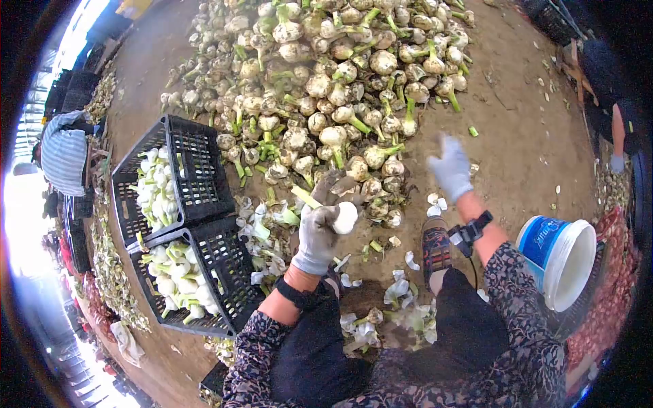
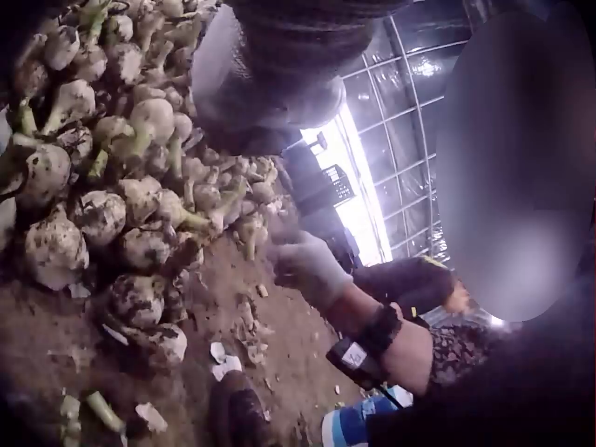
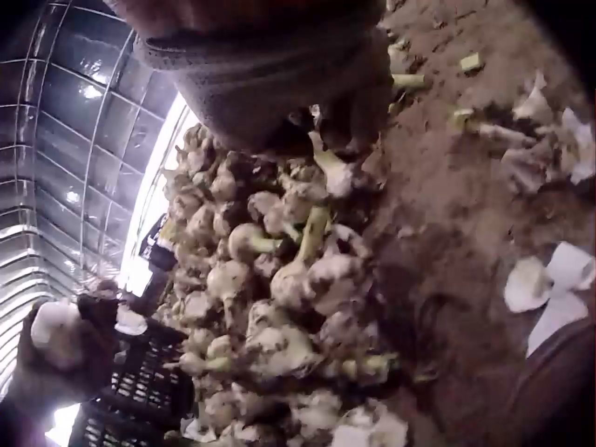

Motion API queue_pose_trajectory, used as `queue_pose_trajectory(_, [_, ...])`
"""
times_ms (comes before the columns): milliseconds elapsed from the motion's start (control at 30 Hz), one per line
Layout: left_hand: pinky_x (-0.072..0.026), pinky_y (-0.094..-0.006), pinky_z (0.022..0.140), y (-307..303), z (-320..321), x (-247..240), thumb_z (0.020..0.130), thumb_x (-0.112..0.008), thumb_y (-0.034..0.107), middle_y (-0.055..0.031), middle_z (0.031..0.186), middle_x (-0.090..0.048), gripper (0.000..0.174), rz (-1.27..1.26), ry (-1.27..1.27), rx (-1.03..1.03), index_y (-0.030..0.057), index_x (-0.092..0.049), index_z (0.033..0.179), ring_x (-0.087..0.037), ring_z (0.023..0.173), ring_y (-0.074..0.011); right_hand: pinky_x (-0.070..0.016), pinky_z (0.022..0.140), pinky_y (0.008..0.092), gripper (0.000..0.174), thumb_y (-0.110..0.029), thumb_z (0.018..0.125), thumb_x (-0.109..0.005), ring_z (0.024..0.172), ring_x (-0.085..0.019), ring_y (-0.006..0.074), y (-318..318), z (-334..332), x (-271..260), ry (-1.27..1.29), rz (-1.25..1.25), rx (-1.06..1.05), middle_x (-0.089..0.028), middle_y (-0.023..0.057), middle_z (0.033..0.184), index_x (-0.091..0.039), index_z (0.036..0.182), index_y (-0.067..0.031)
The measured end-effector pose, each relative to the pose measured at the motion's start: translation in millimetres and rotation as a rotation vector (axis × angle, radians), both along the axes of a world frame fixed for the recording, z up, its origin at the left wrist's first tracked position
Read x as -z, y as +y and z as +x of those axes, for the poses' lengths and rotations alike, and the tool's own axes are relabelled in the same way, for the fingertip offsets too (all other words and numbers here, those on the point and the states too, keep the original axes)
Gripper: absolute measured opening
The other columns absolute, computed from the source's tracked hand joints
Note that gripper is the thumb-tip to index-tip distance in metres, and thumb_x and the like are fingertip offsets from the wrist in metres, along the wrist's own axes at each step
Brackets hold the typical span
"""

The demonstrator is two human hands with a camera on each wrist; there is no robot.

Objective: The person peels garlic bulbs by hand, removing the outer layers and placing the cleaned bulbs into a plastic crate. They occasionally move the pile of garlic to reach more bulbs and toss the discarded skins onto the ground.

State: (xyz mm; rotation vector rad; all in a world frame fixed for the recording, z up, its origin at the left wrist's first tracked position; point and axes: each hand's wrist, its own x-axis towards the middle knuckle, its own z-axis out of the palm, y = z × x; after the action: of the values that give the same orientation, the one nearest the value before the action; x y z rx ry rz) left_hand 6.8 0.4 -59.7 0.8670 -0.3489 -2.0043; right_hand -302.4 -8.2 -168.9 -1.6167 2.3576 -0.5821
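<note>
In the head view my left hand [image 1: 317, 234], in a soiled whitish glove, grips a garlic bulb [image 1: 345, 217] that is peeled clean and white. The bulb's cut green stem [image 1: 307, 197] sticks out past the fingers toward the upper left. Off to the right, my gloved right hand [image 1: 450, 166] hovers over bare floor beside the garlic pile [image 1: 333, 88], slightly blurred, with nothing visible in its fingers. In the left wrist view the same right hand [image 2: 312, 268] appears beyond the heap of dirty, unpeeled bulbs [image 2: 100, 216].
Two black crates [image 1: 204, 170] of peeled garlic [image 1: 156, 187] stand at the left. A blue and white bucket [image 1: 578, 265] is on the right. Skins [image 1: 401, 292] litter the floor between my shoes [image 1: 436, 248]. Another person [image 1: 64, 153] bends at the far left; an arm [image 1: 617, 132] shows at the right.
</note>
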Motion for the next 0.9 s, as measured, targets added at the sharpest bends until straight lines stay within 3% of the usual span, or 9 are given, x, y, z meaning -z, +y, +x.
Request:
queue_pose_trajectory(100, [-0.0595, -0.0389, 0.075, 1, -2, 3, 0.084, -0.049, 0.004, -0.0196, 0.115, -0.060, 0.060, 0.067, -0.116, -0.044, 0.0002, -0.034, 0.141, -0.067, 0.088, -0.0294, -0.0476, 0.088, 0.0431, 0.053, -0.034, 0.076, -0.064, 0.105, -0.059, 0.0384, -20, 49, -32, -0.452, 0.211, -0.036, -0.063, 0.0233, 0.112, -0.057, 0.119, -0.0034])
queue_pose_trajectory(200, [-0.0597, -0.0354, 0.070, 4, -4, 10, 0.091, -0.054, 0.010, -0.0176, 0.108, -0.063, 0.053, 0.070, -0.331, -0.045, -0.0005, -0.036, 0.139, -0.068, 0.081, -0.0244, -0.0484, 0.086, 0.0425, 0.047, -0.033, 0.077, -0.065, 0.100, -0.062, 0.0371, -36, 65, -8, -0.385, 0.207, -0.050, -0.065, 0.0213, 0.106, -0.060, 0.114, -0.0046])
queue_pose_trajectory(333, [-0.0571, -0.0302, 0.065, 4, 2, 35, 0.090, -0.054, 0.004, -0.0150, 0.110, -0.063, 0.053, -0.013, -0.380, 0.031, -0.0007, -0.037, 0.140, -0.067, 0.080, -0.0186, -0.0490, 0.079, 0.0431, 0.028, -0.026, 0.081, -0.064, 0.091, -0.063, 0.0370, -42, 68, -19, -0.394, 0.154, -0.098, -0.067, 0.0204, 0.093, -0.067, 0.097, -0.0036])
queue_pose_trajectory(433, [-0.0542, -0.0260, 0.071, 2, 5, 45, 0.086, -0.062, 0.005, -0.0087, 0.116, -0.059, 0.066, -0.195, -0.497, 0.122, 0.0022, -0.031, 0.145, -0.063, 0.082, -0.0141, -0.0500, 0.072, 0.0371, 0.023, -0.022, 0.082, -0.064, 0.081, -0.066, 0.0303, -36, 61, -25, -0.726, 0.070, -0.179, -0.068, 0.0180, 0.086, -0.067, 0.095, -0.0030])
queue_pose_trajectory(467, [-0.0535, -0.0272, 0.073, 1, -3, 27, 0.085, -0.064, 0.003, -0.0083, 0.123, -0.055, 0.075, -0.199, -0.472, 0.121, 0.0030, -0.024, 0.148, -0.061, 0.084, -0.0135, -0.0491, 0.066, 0.0307, 0.020, -0.017, 0.083, -0.065, 0.071, -0.064, 0.0184, -31, 67, -77, -0.931, 0.252, -0.104, -0.068, 0.0102, 0.078, -0.067, 0.094, -0.0006])
queue_pose_trajectory(567, [-0.0453, -0.0269, 0.094, -2, -7, 38, 0.081, -0.073, 0.011, -0.0118, 0.140, -0.042, 0.084, -0.382, -0.398, 0.244, 0.0010, -0.023, 0.148, -0.053, 0.112, -0.0142, -0.0474, 0.062, 0.0260, 0.020, -0.017, 0.084, -0.065, 0.068, -0.058, 0.0089, -24, 78, -114, -1.084, 0.343, -0.155, -0.065, 0.0030, 0.077, -0.067, 0.093, 0.0011])
queue_pose_trajectory(700, [-0.0410, -0.0283, 0.100, 1, -5, 22, 0.077, -0.078, 0.024, -0.0098, 0.135, -0.047, 0.089, -0.287, -0.388, 0.272, -0.0024, -0.027, 0.145, -0.051, 0.116, -0.0145, -0.0469, 0.058, 0.0208, 0.029, -0.024, 0.088, -0.066, 0.068, -0.058, 0.0056, -12, 95, -121, -1.394, 0.314, -0.138, -0.064, -0.0005, 0.081, -0.064, 0.106, -0.0018])
queue_pose_trajectory(733, [-0.0458, -0.0279, 0.093, 1, -6, 20, 0.081, -0.075, 0.024, -0.0085, 0.129, -0.052, 0.081, -0.356, -0.395, 0.224, -0.0029, -0.031, 0.143, -0.054, 0.112, -0.0141, -0.0478, 0.057, 0.0192, 0.036, -0.024, 0.091, -0.063, 0.070, -0.059, 0.0059, -8, 97, -119, -1.534, 0.258, -0.161, -0.063, -0.0015, 0.084, -0.058, 0.119, -0.0020])
queue_pose_trajectory(900, [-0.0530, -0.0264, 0.077, 1, -2, 17, 0.086, -0.066, 0.019, -0.0078, 0.122, -0.057, 0.065, -0.083, -0.281, 0.222, 0.0010, -0.036, 0.140, -0.062, 0.096, -0.0152, -0.0458, 0.048, 0.0205, 0.038, -0.018, 0.093, -0.054, 0.062, -0.056, 0.0064, 13, 108, -123, -1.560, 0.259, -0.069, -0.061, -0.0003, 0.080, -0.053, 0.127, -0.0011])
